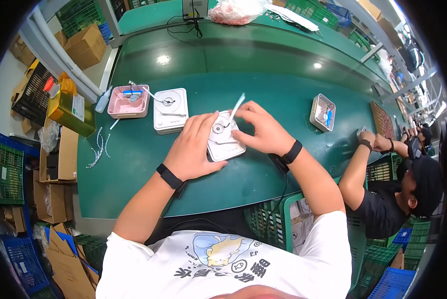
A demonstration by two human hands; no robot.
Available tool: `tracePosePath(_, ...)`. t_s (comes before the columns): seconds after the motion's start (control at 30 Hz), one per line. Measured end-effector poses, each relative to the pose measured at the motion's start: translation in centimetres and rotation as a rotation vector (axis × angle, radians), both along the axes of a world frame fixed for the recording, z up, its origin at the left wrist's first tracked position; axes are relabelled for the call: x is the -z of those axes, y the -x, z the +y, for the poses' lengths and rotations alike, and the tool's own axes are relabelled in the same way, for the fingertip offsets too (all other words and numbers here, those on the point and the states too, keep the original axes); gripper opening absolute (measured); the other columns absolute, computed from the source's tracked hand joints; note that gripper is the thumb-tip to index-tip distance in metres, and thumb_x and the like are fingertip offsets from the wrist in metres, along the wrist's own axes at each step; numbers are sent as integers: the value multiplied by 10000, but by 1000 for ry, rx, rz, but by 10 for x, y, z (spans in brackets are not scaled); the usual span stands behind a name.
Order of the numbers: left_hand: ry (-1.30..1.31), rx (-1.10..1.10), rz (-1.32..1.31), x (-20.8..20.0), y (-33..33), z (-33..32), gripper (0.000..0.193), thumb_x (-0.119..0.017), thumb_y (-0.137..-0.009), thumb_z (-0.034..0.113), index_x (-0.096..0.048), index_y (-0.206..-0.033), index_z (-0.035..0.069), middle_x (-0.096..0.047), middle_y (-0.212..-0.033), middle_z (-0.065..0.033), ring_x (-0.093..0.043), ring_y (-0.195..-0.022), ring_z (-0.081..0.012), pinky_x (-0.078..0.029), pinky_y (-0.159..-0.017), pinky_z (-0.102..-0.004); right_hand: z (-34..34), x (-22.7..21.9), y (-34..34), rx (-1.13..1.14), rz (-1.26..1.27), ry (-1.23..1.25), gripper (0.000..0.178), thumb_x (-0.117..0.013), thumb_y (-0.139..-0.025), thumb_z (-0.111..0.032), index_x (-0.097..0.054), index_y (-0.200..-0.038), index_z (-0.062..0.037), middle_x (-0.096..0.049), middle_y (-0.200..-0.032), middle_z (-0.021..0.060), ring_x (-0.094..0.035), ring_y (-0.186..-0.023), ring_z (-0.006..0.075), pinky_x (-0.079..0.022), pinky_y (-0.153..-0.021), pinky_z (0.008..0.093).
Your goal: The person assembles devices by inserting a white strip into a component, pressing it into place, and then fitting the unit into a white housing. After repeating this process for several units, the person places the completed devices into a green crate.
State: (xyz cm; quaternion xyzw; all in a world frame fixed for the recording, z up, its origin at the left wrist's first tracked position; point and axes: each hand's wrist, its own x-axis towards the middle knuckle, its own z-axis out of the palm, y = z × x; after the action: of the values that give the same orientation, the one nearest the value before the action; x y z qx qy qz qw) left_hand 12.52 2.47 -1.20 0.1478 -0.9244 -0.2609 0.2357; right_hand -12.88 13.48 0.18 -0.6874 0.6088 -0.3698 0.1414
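A small white box shaped like a record player (226, 151), with a round disc and a thin arm on top, sits at a tilt on the green table before me. My left hand (192, 147) is closed around its left side, fingers along the far edge and thumb by the near corner. Over its right side my right hand (263, 130) is curled, with the forefinger against a pale narrow strip (238, 105) that rises from the disc. The right thumb rests near the disc. A matching white box (170, 123) stands just left, with another pale strip at its corner.
Left of it lies a pink open case (128, 115) with wires inside; loose white wires (100, 149) lie nearby. A yellow jug (70, 110) stands at the left edge. Rightward are an open white case (322, 113) and a co-worker's arms (355, 169). A green crate (285, 219) stands below the front edge.
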Motion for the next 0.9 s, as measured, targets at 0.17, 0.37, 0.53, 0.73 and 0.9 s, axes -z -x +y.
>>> tracePosePath(0.17, -27, 25, 28, 6, -4, -1, 1189, -1026, -738, 325, -416, -1697, -25, -512, -1642, -250, -488, -1533, -465, -453, -1290, -543, -5, 14, -2, -3, -42, 29, 322, -908, -971, -205, -837, -1257, -76, -764, -1060, 18, -680, -936, 155, -554, -758, 301)
tracePosePath(0.37, -37, 26, 28, 8, -5, 1, 1124, -1007, -757, 331, -450, -1662, -36, -508, -1650, -254, -473, -1555, -460, -441, -1311, -534, -3, 35, -13, 98, -290, -63, 267, -907, -972, -132, -823, -1221, -84, -765, -1050, -16, -643, -846, 83, -525, -734, 256)
tracePosePath(0.53, -53, 41, 11, 9, -6, 3, 1147, -1012, -756, 343, -443, -1679, -32, -488, -1676, -248, -464, -1565, -461, -443, -1307, -542, -4, 25, -18, 176, -448, -123, 132, -874, -980, -82, -798, -1085, -58, -777, -1049, -10, -639, -813, 69, -530, -732, 248)
tracePosePath(0.73, -49, 30, 23, 11, -6, 5, 1104, -997, -773, 328, -461, -1667, -33, -495, -1662, -256, -467, -1563, -463, -450, -1301, -545, -5, 16, -26, 120, -154, -71, 142, -865, -968, -55, -785, -1085, -52, -765, -991, -6, -644, -840, 60, -550, -752, 252)
tracePosePath(0.9, -59, 25, 9, 8, -6, 7, 1082, -986, -787, 324, -465, -1667, -28, -496, -1662, -260, -465, -1570, -460, -454, -1297, -547, -5, 27, -12, 49, -159, 75, 168, -878, -963, -66, -787, -1102, -44, -774, -986, -4, -650, -845, 73, -561, -755, 263)
